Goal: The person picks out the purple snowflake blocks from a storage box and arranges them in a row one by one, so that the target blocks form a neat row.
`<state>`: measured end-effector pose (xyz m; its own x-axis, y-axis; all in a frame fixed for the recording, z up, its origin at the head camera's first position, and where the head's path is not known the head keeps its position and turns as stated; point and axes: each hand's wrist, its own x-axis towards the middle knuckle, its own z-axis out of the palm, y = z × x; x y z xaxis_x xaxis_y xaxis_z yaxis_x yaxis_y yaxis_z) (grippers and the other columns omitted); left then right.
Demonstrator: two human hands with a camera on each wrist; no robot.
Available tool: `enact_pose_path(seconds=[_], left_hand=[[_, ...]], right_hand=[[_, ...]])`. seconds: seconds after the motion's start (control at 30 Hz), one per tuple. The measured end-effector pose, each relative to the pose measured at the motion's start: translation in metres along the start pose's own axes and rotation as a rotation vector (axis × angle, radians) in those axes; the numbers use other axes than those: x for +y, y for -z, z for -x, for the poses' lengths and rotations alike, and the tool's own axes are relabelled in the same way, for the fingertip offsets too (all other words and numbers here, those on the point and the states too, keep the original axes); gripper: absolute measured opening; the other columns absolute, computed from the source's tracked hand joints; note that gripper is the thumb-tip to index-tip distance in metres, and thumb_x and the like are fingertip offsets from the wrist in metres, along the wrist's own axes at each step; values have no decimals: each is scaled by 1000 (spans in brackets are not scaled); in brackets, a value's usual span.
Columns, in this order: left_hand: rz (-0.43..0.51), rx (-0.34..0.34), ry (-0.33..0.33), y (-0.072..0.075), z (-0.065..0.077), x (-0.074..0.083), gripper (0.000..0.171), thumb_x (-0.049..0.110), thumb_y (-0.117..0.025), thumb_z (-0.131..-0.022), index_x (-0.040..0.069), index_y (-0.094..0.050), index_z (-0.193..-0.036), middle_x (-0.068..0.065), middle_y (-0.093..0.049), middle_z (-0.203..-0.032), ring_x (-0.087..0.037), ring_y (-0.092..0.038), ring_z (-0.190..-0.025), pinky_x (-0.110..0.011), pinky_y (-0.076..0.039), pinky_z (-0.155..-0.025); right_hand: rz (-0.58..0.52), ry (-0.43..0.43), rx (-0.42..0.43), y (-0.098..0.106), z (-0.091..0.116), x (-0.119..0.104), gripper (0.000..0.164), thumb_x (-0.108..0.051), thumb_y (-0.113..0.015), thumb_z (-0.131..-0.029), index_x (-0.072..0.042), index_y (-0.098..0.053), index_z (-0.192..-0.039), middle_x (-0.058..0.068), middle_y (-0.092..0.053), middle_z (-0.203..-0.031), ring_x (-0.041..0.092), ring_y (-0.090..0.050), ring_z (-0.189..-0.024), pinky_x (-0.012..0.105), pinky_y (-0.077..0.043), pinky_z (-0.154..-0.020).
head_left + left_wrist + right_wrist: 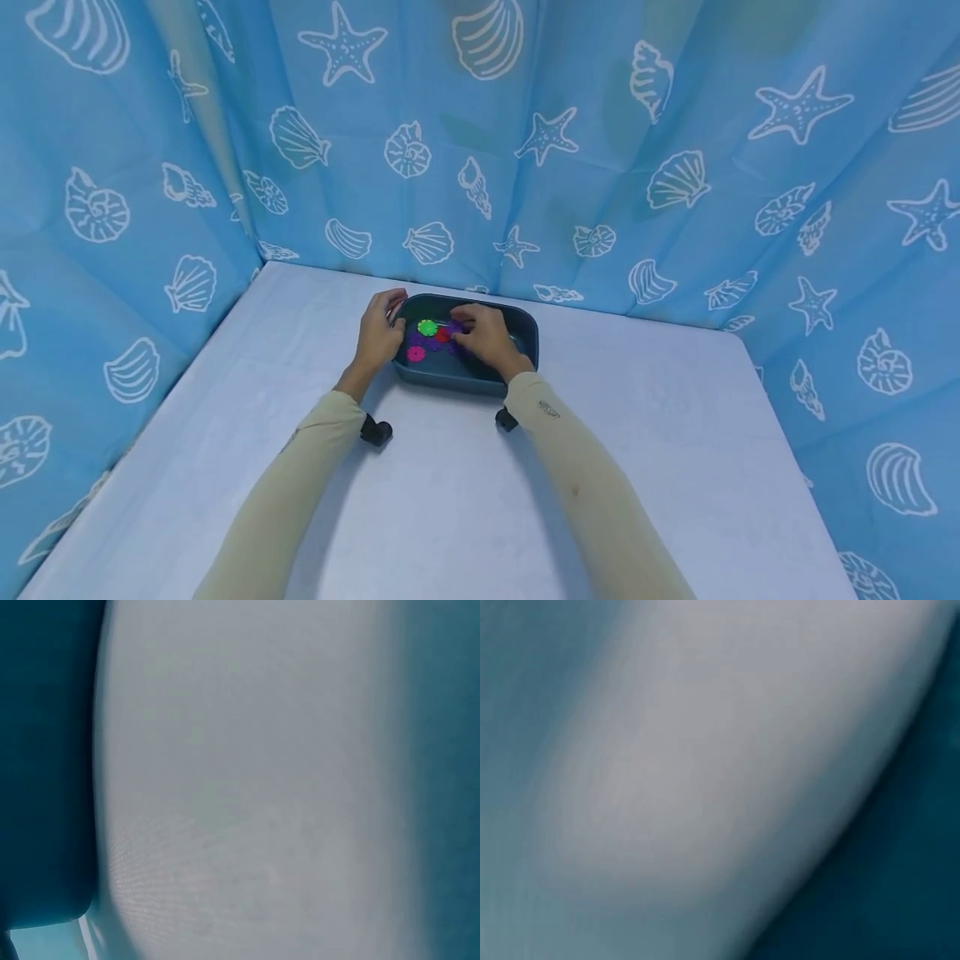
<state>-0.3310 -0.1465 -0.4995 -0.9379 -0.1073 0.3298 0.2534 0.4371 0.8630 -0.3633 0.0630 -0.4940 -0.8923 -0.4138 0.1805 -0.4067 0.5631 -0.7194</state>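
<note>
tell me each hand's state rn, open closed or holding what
Left hand: holding the dark tray by its left end.
Right hand: at the coloured pieces inside; open or pinching one, cannot be told.

A white bench [660, 467] spreads across the lower frame, a dark teal rectangular tub [453, 382] resting just below centre.

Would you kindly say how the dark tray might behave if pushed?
The dark tray looks broad and low, so it would probably slide rather than tip. Its sides hold their shape, suggesting it is fairly stiff, and its smooth-looking surface may feel slippery.
</note>
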Motion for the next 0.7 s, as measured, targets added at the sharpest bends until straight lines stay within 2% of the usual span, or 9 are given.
enact_pose_path(seconds=[0.13, 0.33, 0.57, 0.7], left_hand=[[-11, 1, -13, 1, 0, 0, 46, -16, -52, -89, -4, -49, -133, -18, -47, -134, -26, -48, -130, -24, -37, -111], [-55, 8, 5, 2, 2, 1, 45, -14, -52, -89, -2, -49, -133, -17, -49, -133, -25, -49, -129, -28, -37, -111], [-50, 8, -1, -1, 2, 0, 45, -13, -51, -89, -2, -49, -133, -16, -49, -132, -25, -49, -128, -28, -37, -112], [-50, 15, -4, -2, 2, -1, 45, -13, -51, -89, -2, -50, -132, -16, -49, -132, -24, -49, -128, -28, -37, -111]], right_hand=[[6, 47, 45, 16, 3, 1, 38, -7, -74, -85, 0, -65, -122, 11, -66, -120, 21, -64, -108, 29, -53, -95], [21, 52, 119, 49, 8, 7, 39, -8, -75, -85, -2, -65, -123, 11, -67, -120, 22, -63, -111, 32, -54, -95], [15, -62, 208, 93, 22, 22, 41, -8, -73, -87, -4, -63, -126, 10, -64, -123, 24, -59, -115, 42, -52, -97], [5, -112, 231, 109, 34, 36, 41, -5, -72, -86, -2, -63, -126, 12, -64, -122, 27, -60, -115, 44, -53, -96]])
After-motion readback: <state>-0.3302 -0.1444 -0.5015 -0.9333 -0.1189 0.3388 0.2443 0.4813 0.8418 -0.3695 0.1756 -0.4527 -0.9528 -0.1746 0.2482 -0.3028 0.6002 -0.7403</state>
